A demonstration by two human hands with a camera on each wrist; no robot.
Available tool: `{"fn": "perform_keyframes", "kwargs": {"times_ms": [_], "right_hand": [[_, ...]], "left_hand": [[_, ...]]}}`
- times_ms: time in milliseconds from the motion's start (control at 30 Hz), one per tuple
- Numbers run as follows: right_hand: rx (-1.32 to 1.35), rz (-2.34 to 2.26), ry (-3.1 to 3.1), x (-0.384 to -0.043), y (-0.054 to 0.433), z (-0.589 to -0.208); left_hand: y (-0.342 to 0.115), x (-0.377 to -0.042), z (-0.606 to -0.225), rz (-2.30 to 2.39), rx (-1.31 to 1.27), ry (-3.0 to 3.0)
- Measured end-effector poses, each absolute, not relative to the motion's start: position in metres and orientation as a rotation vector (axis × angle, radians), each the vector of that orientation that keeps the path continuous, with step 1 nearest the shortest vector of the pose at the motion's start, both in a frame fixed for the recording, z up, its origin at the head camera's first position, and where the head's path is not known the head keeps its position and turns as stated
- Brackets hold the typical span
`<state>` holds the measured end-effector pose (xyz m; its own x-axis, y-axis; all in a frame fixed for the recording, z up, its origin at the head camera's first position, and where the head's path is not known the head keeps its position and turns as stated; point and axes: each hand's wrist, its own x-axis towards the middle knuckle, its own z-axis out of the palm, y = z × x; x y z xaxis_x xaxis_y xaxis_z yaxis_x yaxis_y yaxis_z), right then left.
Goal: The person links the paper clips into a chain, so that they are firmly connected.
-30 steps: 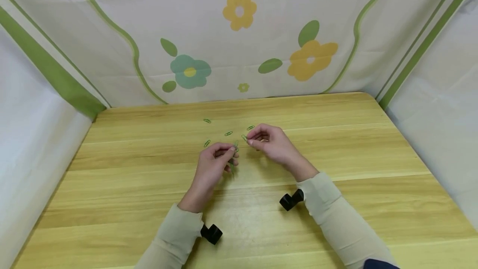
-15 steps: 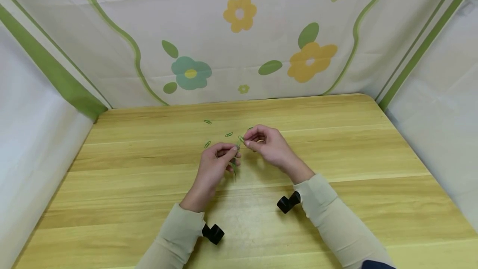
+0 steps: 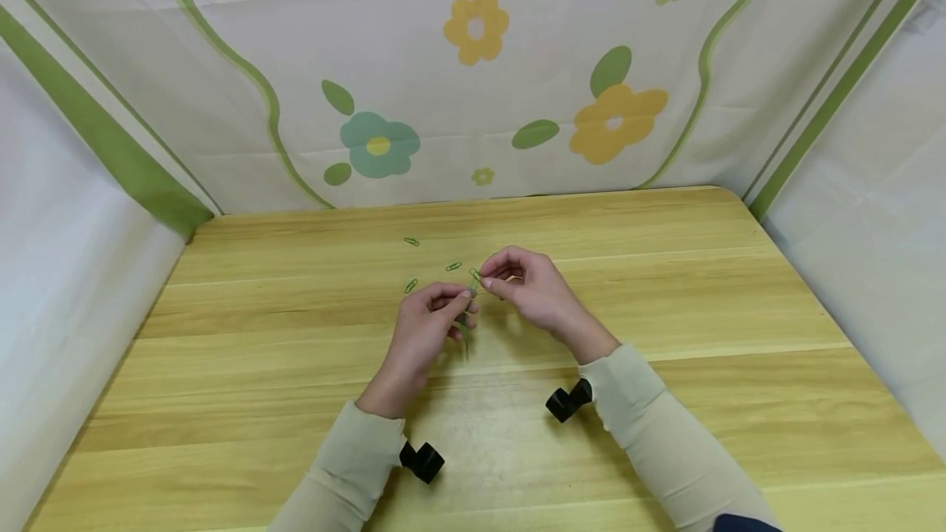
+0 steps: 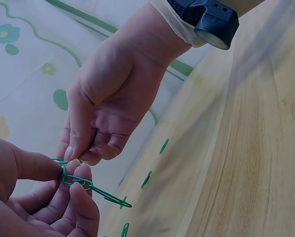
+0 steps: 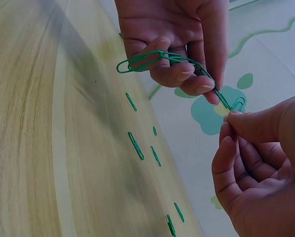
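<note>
My left hand [image 3: 424,323] pinches a short chain of linked green paper clips [image 5: 175,58] between thumb and fingers, its lower end hanging free past the curled fingers. Just to the right, my right hand [image 3: 538,290] pinches another green paper clip [image 5: 239,103] between thumb and index finger. That clip meets the chain's upper end, right at the left fingertips. Whether the two are hooked together, I cannot tell. In the left wrist view the chain [image 4: 105,194] runs across the left fingers, with the right hand [image 4: 120,89] above it.
Several loose green paper clips lie on the wooden table [image 3: 665,433] beyond the hands, including one at the back [image 3: 411,242], one in the middle [image 3: 454,267] and one at the left [image 3: 411,286]. A flowered cloth [image 3: 443,97] hangs behind the table.
My right hand has moved left and slightly down, bringing its paper clip from a small gap away up to the chain's end. The left hand has hardly moved.
</note>
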<state>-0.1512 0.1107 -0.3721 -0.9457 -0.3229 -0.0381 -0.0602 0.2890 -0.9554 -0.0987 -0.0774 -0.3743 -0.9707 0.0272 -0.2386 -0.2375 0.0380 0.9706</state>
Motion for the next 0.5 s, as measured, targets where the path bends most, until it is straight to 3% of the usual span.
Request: {"fn": "perform_keyframes", "kwargs": {"times_ms": [500], "right_hand": [[-0.395,-1.673,2.406,-0.1518,0.1093,-0.3721]], "left_hand": [[-0.0785,-0.0993,-0.3721,2.049,-0.237,2.067]]}}
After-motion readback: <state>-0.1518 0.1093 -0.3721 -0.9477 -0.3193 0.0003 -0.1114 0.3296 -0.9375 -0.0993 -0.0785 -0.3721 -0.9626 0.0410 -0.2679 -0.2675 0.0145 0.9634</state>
